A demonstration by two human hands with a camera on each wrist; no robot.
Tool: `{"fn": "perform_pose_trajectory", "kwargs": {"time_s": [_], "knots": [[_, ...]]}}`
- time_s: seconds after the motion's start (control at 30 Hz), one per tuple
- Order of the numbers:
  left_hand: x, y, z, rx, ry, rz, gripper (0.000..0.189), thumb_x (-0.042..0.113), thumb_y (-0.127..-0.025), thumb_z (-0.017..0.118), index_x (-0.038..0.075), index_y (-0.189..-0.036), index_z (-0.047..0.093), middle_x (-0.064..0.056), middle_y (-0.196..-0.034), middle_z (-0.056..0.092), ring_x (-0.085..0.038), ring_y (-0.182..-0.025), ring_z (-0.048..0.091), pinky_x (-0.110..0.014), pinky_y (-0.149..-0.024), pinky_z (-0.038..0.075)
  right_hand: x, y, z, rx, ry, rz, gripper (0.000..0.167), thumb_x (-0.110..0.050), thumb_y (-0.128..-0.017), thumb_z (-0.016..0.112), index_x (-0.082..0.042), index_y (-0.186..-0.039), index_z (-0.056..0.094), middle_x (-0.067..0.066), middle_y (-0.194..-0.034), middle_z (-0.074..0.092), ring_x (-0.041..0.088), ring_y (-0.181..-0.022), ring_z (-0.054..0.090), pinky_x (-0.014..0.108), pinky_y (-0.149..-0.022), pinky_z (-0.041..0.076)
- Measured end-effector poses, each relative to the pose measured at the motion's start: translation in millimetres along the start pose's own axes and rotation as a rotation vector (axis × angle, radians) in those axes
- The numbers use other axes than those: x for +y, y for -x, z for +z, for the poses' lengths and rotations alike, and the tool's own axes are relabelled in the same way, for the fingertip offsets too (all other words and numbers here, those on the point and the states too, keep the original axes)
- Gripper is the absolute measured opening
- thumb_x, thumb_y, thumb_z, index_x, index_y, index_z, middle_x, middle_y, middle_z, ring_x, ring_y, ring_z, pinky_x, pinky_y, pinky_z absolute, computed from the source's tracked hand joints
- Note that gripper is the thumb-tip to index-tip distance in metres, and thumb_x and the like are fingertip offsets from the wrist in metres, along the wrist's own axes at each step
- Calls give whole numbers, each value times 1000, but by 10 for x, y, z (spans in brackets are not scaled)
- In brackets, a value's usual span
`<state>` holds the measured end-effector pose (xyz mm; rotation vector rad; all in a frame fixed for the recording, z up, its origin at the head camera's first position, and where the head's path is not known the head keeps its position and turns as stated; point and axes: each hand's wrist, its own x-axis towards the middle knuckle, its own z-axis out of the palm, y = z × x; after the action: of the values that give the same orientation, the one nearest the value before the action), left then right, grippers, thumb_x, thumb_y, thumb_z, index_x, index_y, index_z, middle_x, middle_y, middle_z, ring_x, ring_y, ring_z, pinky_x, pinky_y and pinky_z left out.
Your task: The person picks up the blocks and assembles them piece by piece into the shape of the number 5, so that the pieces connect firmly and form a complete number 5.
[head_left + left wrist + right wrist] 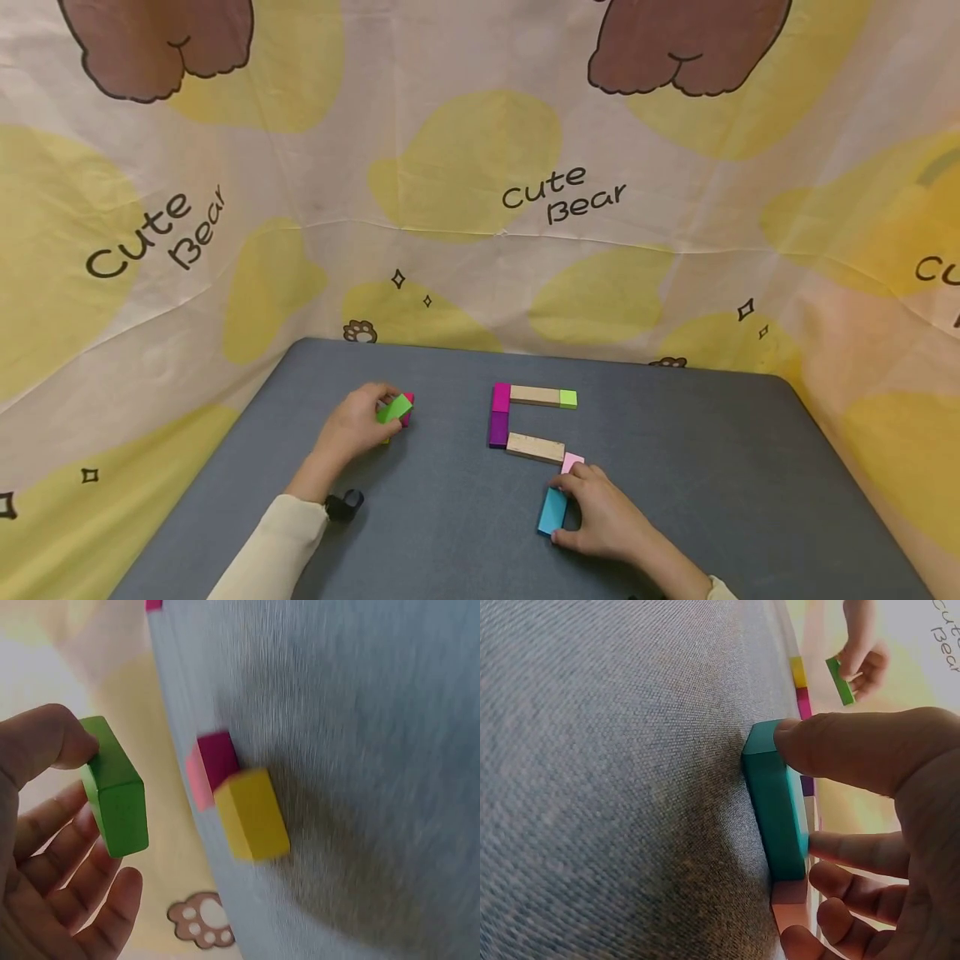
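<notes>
My left hand (363,421) pinches a green block (116,787) between thumb and fingers, lifted above the table. Beneath and beside it, a yellow block (253,816) and a magenta block (217,759) rest on the table. My right hand (606,512) grips a blue block (552,511) by its two ends, thumb at the near end. That block lies on the table against a pink block (572,461), partly covered by the fingers. The pink block adjoins a wooden block (536,448), which meets a purple block (498,430).
Behind the purple block lies a magenta block (501,397), followed by another wooden block (535,395) and a light green block (568,399). The grey table (697,467) reaches back to a printed cloth (465,167). A black band (344,505) is at the left wrist.
</notes>
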<state>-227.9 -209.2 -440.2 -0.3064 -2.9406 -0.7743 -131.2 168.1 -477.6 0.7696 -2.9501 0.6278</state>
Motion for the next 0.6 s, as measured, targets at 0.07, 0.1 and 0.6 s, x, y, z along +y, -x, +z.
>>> {"fn": "perform_pose_trajectory", "kwargs": {"time_s": [0.07, 0.1, 0.6], "knots": [[48, 52, 45, 2, -6, 33, 38, 19, -76, 76, 12, -112, 67, -5, -105, 65, -20, -93, 61, -36, -74, 49, -2, -5, 0, -10, -2, 6, 57, -38, -63, 84, -11, -110, 68, -5, -98, 59, 12, -93, 49, 34, -80, 50], [73, 78, 72, -2, -9, 46, 38, 20, -75, 76, 13, -112, 67, -3, -105, 65, -18, -92, 61, -35, -74, 49, -3, -8, 0, -15, -4, 9, 57, -39, -64, 84, -11, -110, 68, -5, -98, 59, 12, -93, 49, 34, -80, 50], [470, 350, 409, -71, -78, 370, 32, 17, -71, 75, 16, -102, 71, 6, -93, 66, -8, -81, 57, -25, -71, 49, 13, -20, 6, -19, 3, 16, 56, -39, -63, 85, -11, -108, 68, -5, -97, 58, 12, -91, 49, 34, -79, 50]]}}
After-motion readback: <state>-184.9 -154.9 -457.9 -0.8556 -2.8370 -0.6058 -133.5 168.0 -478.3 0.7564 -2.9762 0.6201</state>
